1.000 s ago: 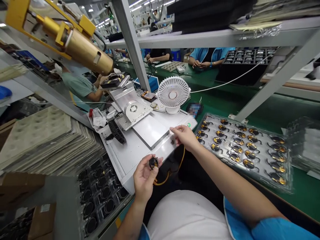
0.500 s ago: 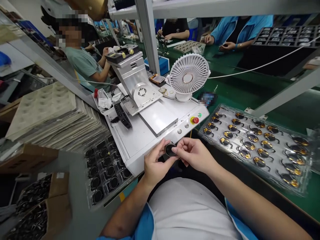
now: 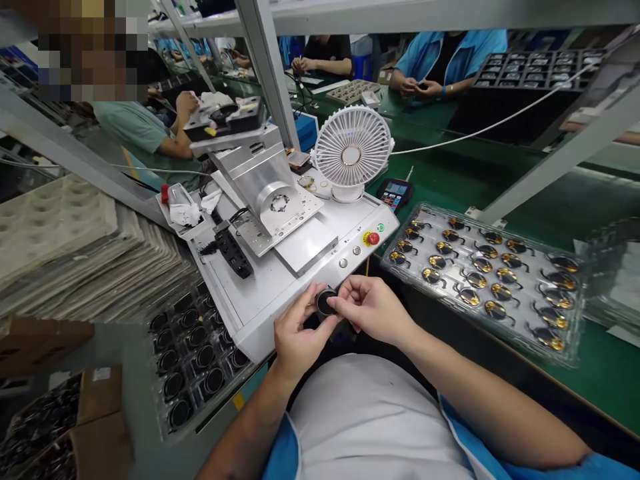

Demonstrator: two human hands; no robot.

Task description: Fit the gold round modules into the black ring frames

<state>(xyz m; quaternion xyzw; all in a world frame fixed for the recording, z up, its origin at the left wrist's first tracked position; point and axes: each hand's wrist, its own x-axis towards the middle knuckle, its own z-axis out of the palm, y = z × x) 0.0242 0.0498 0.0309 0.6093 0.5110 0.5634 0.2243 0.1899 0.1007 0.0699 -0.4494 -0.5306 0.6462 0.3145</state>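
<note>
My left hand [image 3: 299, 333] grips a small round black part [image 3: 324, 303] with a thin rim between thumb and fingers. It is held just in front of the white machine's front edge. My right hand [image 3: 375, 308] is closed at the same part from the right, its thumb pressed on the dark face and the other fingers curled; what lies under them is hidden. The white machine [image 3: 260, 313] carries a metal fixture [image 3: 273, 193], a red stop button [image 3: 373, 238] and round push buttons.
A clear tray [image 3: 400, 267] of round parts with gold film and black tails lies right. Another tray [image 3: 163, 427] of black round parts sits lower left, near cardboard boxes [image 3: 103, 400]. A white fan [image 3: 353, 153] stands behind. Co-workers [image 3: 450, 60] sit across the green bench.
The view has swung a little to the right, so the scene shifts left. Both hands stay on the round black part, with little change in grip.
</note>
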